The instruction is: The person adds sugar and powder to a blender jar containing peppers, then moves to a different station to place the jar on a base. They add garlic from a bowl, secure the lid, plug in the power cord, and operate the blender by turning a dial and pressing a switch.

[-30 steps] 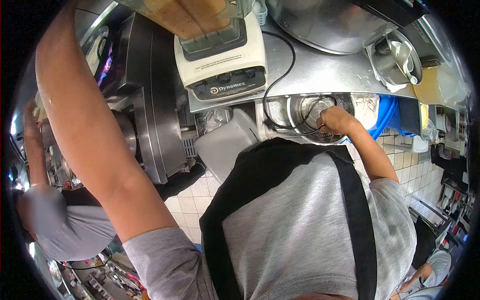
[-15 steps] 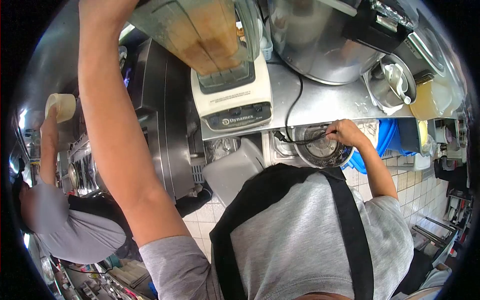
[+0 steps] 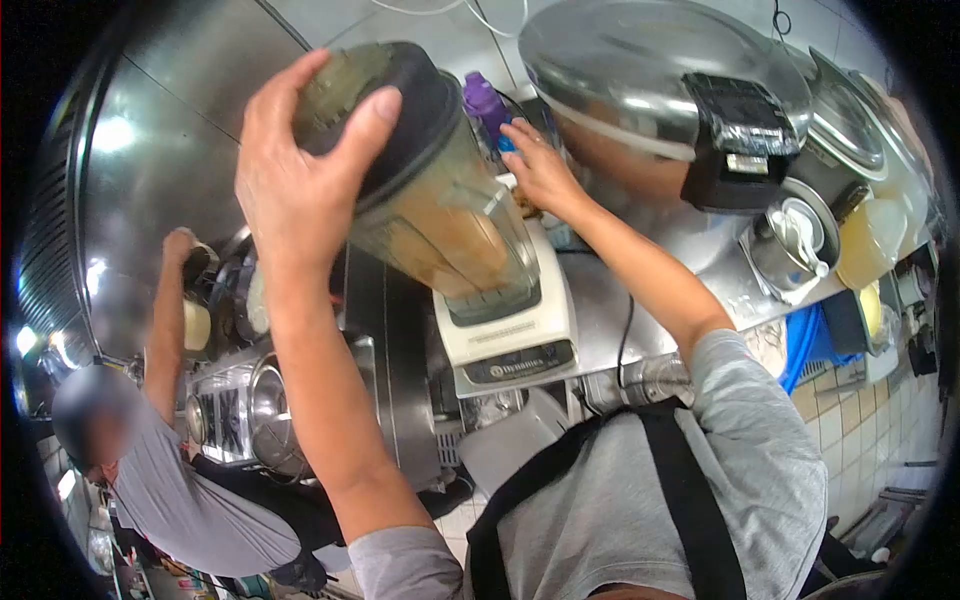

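Note:
My left hand [image 3: 300,175] is wrapped over the blender lid [image 3: 425,120], its thumb and fingers on either side of the raised clear middle piece. Below the lid, an orange-brown mixture [image 3: 440,235] shows through the clear jar [image 3: 520,270], which sits on a white blender base [image 3: 505,335]. My right hand [image 3: 545,170] reaches behind the blender with fingers stretched out. Its fingertips overlap a purple bottle [image 3: 485,100] with a blue lower part. From the counter edge the black power cord [image 3: 627,340] hangs down.
A large steel lidded cooker [image 3: 640,75] stands right of the blender. Beyond it are a steel pot [image 3: 785,260] holding white utensils and a jug of yellow liquid [image 3: 865,245]. At left, a person [image 3: 200,490] works by the stove. A grey bin [image 3: 510,440] stands below the counter.
My right hand has let go of the black cord below the counter and moved up behind the blender. The view has tilted up, bringing my left hand and the lid into sight.

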Action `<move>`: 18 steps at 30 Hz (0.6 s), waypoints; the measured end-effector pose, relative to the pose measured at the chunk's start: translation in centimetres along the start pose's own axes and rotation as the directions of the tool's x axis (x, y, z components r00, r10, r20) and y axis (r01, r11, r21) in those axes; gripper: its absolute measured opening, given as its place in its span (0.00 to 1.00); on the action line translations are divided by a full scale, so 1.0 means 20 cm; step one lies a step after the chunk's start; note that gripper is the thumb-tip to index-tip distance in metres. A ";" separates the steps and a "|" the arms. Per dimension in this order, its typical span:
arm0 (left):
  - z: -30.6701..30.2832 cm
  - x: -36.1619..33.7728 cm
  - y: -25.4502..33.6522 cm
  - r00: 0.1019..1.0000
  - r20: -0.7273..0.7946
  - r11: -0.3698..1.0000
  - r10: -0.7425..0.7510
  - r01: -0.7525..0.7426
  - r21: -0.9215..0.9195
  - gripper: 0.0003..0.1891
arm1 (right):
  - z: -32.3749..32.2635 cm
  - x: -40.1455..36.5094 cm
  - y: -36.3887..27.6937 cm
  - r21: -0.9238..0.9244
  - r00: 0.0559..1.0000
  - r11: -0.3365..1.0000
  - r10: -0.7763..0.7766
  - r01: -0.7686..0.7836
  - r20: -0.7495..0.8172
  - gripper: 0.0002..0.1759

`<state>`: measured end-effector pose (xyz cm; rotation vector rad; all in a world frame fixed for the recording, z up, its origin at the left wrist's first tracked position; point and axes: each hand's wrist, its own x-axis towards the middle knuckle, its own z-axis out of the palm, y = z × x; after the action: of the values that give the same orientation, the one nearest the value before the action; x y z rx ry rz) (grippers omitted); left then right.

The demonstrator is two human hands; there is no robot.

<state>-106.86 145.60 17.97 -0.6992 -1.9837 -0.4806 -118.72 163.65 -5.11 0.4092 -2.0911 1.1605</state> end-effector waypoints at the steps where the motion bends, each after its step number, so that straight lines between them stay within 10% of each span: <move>1: 0.00 0.00 0.00 1.000 -0.001 1.000 -0.004 0.004 -0.009 0.30 | 0.12 0.11 0.08 -0.014 0.993 0.996 0.085 -0.086 -0.079 0.27; 9: 0.01 0.00 0.00 1.000 -0.004 0.999 -0.028 0.028 -0.034 0.29 | 0.42 0.52 0.44 -0.029 0.648 0.661 0.725 -0.750 -0.233 0.26; 18: 0.01 0.00 0.00 1.000 -0.009 0.998 -0.029 0.028 -0.057 0.30 | 0.28 0.82 0.12 0.102 0.786 0.856 0.508 -0.507 -0.351 0.18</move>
<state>-106.97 145.66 17.85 -0.7035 -1.9800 -0.5583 -133.96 161.33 2.99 -0.3876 -1.9063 1.4122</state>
